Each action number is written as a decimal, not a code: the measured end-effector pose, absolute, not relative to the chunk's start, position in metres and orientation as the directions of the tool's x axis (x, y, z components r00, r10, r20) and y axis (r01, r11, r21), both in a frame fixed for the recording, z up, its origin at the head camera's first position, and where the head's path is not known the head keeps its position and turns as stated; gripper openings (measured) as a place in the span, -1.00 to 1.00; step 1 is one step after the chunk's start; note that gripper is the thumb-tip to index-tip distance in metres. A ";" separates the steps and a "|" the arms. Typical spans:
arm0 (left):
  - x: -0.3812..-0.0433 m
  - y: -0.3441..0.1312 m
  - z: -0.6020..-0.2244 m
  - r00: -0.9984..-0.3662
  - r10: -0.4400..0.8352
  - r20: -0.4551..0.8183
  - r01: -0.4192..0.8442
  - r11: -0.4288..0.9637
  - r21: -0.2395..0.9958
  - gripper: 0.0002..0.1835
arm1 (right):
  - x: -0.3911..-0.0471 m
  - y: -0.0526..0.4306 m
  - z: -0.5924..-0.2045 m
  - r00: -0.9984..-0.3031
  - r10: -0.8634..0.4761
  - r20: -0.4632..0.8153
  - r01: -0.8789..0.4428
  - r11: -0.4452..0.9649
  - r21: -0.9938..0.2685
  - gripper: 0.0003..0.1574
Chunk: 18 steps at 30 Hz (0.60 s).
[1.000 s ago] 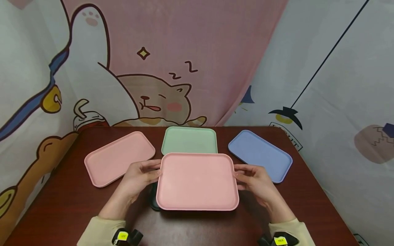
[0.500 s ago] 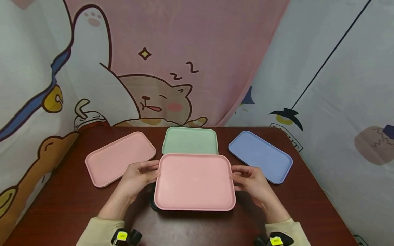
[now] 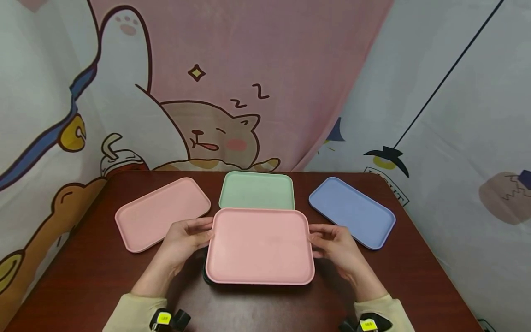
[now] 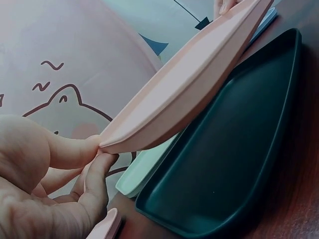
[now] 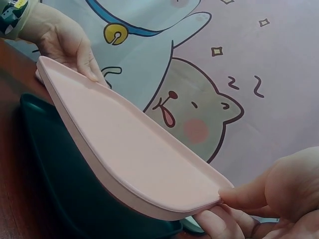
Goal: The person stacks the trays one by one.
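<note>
Between both hands a pink rectangular tray (image 3: 260, 246) is held up, raised over a dark green tray (image 4: 214, 159) that lies on the table. My left hand (image 3: 182, 242) pinches its left short edge, thumb on top and fingers beneath, as the left wrist view shows. At the opposite edge my right hand (image 3: 337, 246) pinches it the same way, seen close in the right wrist view. From the head view the pink tray covers nearly all of the dark green one; only a sliver shows at its left.
A second pink tray (image 3: 162, 214) lies angled at the left of the table, partly behind the left hand. At the back is a light green tray (image 3: 257, 190), and a blue tray (image 3: 352, 212) lies angled at the right. A printed cloth (image 3: 290, 69) hangs behind the dark wooden table (image 3: 415, 281).
The held pink tray has shifted slightly left, with the right hand moving left along with it. Both hands keep their grip. The trays on the table stay put.
</note>
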<state>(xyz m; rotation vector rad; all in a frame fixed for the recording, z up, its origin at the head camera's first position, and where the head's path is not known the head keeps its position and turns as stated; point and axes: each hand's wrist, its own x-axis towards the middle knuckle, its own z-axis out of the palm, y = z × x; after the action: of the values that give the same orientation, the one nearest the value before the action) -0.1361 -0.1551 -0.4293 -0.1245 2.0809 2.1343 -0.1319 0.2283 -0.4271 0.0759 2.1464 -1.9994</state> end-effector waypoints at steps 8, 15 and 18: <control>-0.138 -0.157 -0.434 -0.982 0.046 -0.182 -0.184 -0.028 0.983 -0.54 | -0.133 0.226 -0.431 -0.976 -0.102 -0.191 0.184 0.076 -0.980 -0.54; -0.138 -0.158 -0.439 -0.982 0.037 -0.187 -0.188 -0.037 0.981 -0.54 | -0.133 0.223 -0.433 -0.977 -0.109 -0.183 0.178 0.057 -0.982 -0.51; -0.138 -0.159 -0.441 -0.981 0.032 -0.189 -0.191 -0.036 0.981 -0.54 | -0.133 0.222 -0.436 -0.976 -0.110 -0.189 0.184 0.051 -0.982 -0.51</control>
<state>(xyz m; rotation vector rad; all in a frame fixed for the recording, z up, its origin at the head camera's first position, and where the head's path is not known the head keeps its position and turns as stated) -0.1381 -0.1589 -0.4408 -0.1719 2.0667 2.1486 -0.1335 0.2217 -0.4355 0.0760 2.1105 -2.0271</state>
